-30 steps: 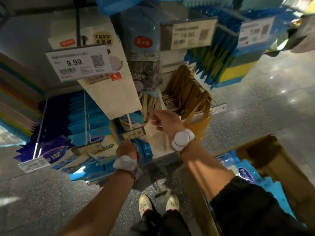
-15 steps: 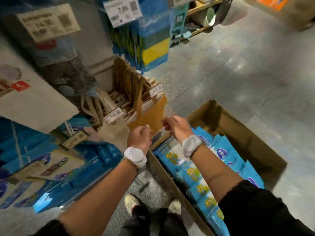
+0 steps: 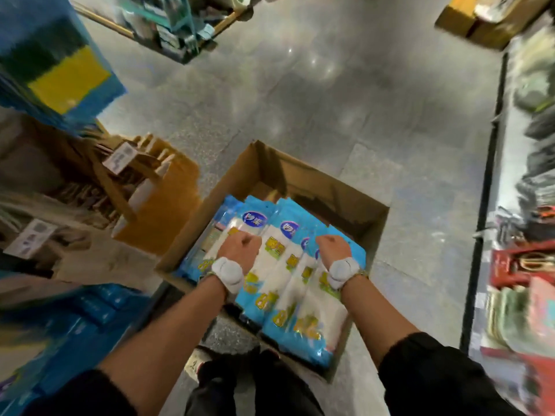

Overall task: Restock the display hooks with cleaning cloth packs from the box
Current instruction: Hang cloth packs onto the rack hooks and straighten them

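Note:
An open cardboard box stands on the floor in front of my feet. Inside it lie several cleaning cloth packs, light blue with white cloth and yellow print, overlapping in rows. My left hand is low over the packs on the left side of the box. My right hand is over the packs on the right side. I see only the backs of both hands; their fingers point down and are hidden, so a grip cannot be told. Each wrist wears a white band. The display hooks are to the left, blurred.
At the left, blurred shelving holds brown paper bags, blue packs and a blue and yellow sponge stack. Grey floor stretches ahead. A shelf base with goods runs along the right. More cardboard boxes sit far back.
My view has swung from the hooks down to the box. Both hands have dropped from the display into the box, onto the packs.

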A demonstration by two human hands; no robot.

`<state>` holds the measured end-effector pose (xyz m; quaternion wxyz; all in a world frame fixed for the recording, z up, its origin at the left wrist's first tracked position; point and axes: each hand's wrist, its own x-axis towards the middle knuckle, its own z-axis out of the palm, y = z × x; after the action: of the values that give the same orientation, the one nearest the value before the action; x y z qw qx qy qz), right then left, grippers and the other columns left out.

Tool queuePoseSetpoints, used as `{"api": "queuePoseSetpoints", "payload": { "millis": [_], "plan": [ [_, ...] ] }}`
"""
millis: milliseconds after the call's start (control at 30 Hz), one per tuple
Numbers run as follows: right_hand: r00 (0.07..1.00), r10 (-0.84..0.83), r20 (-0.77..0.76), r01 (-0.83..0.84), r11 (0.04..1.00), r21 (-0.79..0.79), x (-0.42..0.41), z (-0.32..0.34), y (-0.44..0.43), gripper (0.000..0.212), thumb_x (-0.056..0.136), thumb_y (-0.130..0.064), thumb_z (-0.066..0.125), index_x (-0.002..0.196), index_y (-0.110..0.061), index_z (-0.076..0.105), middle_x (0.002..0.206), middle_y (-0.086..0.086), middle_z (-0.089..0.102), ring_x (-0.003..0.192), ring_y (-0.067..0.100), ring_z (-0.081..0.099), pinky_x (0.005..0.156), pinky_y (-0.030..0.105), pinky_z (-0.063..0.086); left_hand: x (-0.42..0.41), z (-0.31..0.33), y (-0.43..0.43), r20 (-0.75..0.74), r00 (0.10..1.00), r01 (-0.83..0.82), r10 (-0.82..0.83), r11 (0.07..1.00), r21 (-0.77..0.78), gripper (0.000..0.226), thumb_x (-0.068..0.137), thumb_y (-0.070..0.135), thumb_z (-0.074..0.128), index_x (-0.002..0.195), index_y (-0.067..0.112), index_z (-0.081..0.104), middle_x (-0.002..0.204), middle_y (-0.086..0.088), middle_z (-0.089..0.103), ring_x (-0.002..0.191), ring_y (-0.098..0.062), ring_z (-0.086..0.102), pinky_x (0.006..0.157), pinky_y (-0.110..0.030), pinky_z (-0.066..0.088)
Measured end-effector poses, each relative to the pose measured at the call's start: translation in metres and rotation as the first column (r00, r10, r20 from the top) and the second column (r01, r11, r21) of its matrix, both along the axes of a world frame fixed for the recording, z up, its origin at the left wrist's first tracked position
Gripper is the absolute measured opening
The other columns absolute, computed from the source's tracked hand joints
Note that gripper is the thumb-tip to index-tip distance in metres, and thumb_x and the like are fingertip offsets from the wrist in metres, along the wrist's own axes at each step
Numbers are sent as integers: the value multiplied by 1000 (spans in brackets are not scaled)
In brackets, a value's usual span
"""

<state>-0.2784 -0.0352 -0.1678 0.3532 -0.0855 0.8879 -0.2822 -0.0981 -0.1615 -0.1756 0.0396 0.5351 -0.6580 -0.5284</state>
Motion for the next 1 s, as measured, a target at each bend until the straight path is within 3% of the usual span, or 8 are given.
{"api": "queuePoseSetpoints", "payload": {
  "millis": [133, 300, 433, 600, 733, 800, 900, 1000],
  "plan": [
    [993, -77, 91, 63, 987, 148, -24, -34, 48, 39, 99, -26, 45, 126, -6, 65, 130, 17, 65, 121, 33, 59, 98, 31, 47, -31, -25, 31, 154, 965, 199, -213, 975, 98, 26, 96, 40, 65, 102, 14, 65, 95, -8, 67, 86, -27, 62, 75, -30, 48],
    [978, -106, 180, 73, 981, 178, -20, -53, 76, 42, 106, -21, 41, 142, -1, 48, 144, 19, 52, 134, 32, 48, 105, 32, 37, -50, -65, 57, 288, 884, 319, -368, 926, 202, 68, 96, 44, 67, 147, 5, 43, 142, -16, 56, 122, -33, 60, 94, -30, 47],
    [987, 4, 159, -50, 958, 282, -18, -66, 77, 44, 101, -28, 49, 131, 3, 58, 135, 19, 61, 126, 33, 56, 101, 37, 45, -53, -80, 70, 367, 859, 308, -357, 933, 187, 90, 81, 60, 76, 144, 6, 42, 133, -15, 59, 119, -34, 60, 100, -41, 51],
    [989, 44, 140, -85, 950, 302, -21, -69, 83, 44, 101, -32, 46, 131, -1, 59, 133, 19, 61, 124, 32, 57, 98, 33, 46, -63, -83, 85, 357, 828, 398, -432, 902, 166, 116, 54, 91, 67, 136, 12, 48, 130, -10, 63, 114, -31, 63, 97, -43, 53],
    [986, 94, 134, -131, 944, 303, -28, -70, 87, 37, 104, -20, 39, 128, 0, 57, 134, 22, 59, 123, 34, 57, 97, 35, 46, -85, -75, 120, 237, 881, 371, -409, 909, 189, 118, 67, 65, 85, 154, 8, 29, 148, -10, 50, 134, -29, 52, 104, -34, 45],
    [983, 142, 120, -173, 936, 308, -32, -69, 89, 32, 103, -11, 37, 124, 2, 58, 133, 23, 59, 121, 35, 58, 95, 35, 46, -91, -76, 131, 218, 887, 379, -408, 911, 162, 113, 66, 60, 88, 150, 11, 31, 134, -5, 55, 125, -28, 57, 94, -32, 46],
    [962, 260, 86, -274, 909, 316, -36, -70, 92, 29, 102, -10, 41, 120, 0, 60, 129, 22, 62, 118, 37, 60, 93, 39, 51, -89, -76, 126, 192, 895, 381, -402, 914, 138, 81, 73, 44, 89, 132, 12, 45, 108, 3, 56, 101, -22, 60, 80, -29, 45],
    [990, 111, 90, -126, 973, 193, -39, -67, 93, 20, 100, -18, 47, 103, -8, 65, 103, 16, 67, 103, 34, 62, 77, 37, 52, -83, -67, 105, 109, 950, 270, -293, 945, 185, 66, 72, 34, 90, 123, 13, 54, 106, -1, 66, 97, -24, 66, 78, -31, 55]
  ]
}}
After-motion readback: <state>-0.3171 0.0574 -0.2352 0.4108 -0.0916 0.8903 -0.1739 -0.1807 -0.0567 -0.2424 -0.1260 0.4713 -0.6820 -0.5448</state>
